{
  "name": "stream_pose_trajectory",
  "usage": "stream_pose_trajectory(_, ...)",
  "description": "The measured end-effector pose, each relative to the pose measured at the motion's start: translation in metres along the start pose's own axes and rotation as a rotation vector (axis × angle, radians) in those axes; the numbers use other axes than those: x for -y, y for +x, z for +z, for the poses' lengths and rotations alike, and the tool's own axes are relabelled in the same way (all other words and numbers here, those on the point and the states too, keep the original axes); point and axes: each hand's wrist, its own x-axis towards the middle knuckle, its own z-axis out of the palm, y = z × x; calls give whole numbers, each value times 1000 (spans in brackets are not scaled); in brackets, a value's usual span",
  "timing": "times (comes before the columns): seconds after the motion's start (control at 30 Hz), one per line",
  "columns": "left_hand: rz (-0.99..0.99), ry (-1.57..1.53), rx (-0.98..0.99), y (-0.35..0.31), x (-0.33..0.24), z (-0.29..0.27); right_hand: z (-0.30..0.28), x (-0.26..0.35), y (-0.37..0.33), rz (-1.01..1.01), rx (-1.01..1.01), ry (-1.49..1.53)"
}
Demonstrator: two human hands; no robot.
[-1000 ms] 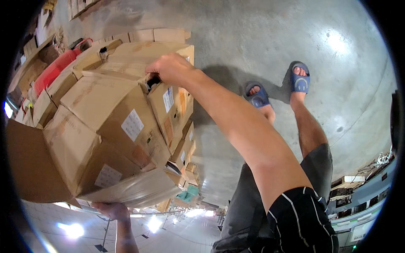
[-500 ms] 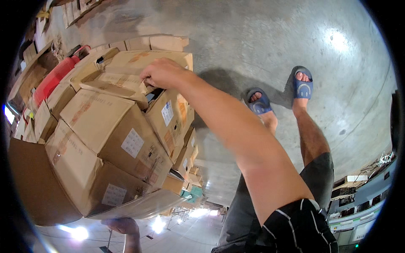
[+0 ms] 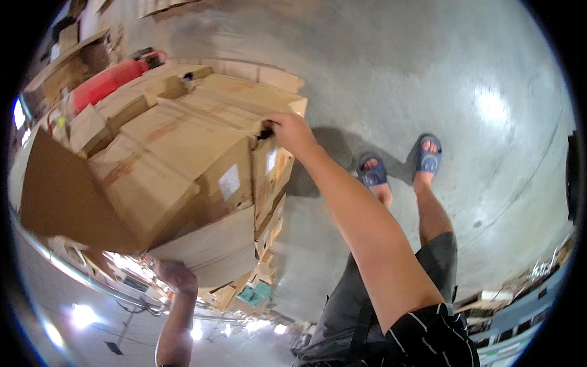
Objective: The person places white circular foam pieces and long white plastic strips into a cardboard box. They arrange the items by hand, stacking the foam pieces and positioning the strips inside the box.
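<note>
My right hand (image 3: 292,131) reaches across from the lower right, its fingers curled around the edge of a brown cardboard box (image 3: 189,144) near a dark gap. Low on the left, my left hand (image 3: 177,276) grips the lower corner of an open cardboard carton, beside its pale lower flap (image 3: 214,248). Another large flap (image 3: 76,196) of that carton stands out at the far left. A white label (image 3: 229,182) marks the box's side. The left fingertips are partly hidden by the cardboard.
More taped cartons (image 3: 235,92) are packed behind. A red cylinder (image 3: 107,84) lies at the back left. My feet in blue slides (image 3: 430,156) stand on grey concrete floor (image 3: 379,67) to the right. A green thing (image 3: 255,293) sits among lower boxes; shelving (image 3: 520,318) lines the lower right.
My right hand has moved right and slightly down along with the box. My left hand has risen, and the open carton has tilted, bringing its pale lower flap into view.
</note>
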Motion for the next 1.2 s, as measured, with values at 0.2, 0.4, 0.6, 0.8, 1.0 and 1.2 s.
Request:
stream_pose_trajectory(0.2, -102, -151, 44, 31, -90, 70, -32, -9, -94, 140, 229, -327)
stream_pose_trajectory(0.4, -79, 73, 13, 46, -100, 74, -68, -69, -184, 331, 578, -671)
stream_pose_trajectory(0.6, -61, 243, -4, 59, -120, 86, -87, -193, -300, 416, 597, -762)
stream_pose_trajectory(0.8, 27, 612, -23, 49, -108, 84, -146, -159, -370, 433, 331, -702)
stream_pose_trajectory(1.0, -100, -193, 30, 31, -34, 49, -134, -150, -401, 620, 238, -257)
stream_pose_trajectory(1.2, -228, -271, 363, 38, -60, 30, -24, 15, -318, 111, 350, 550)
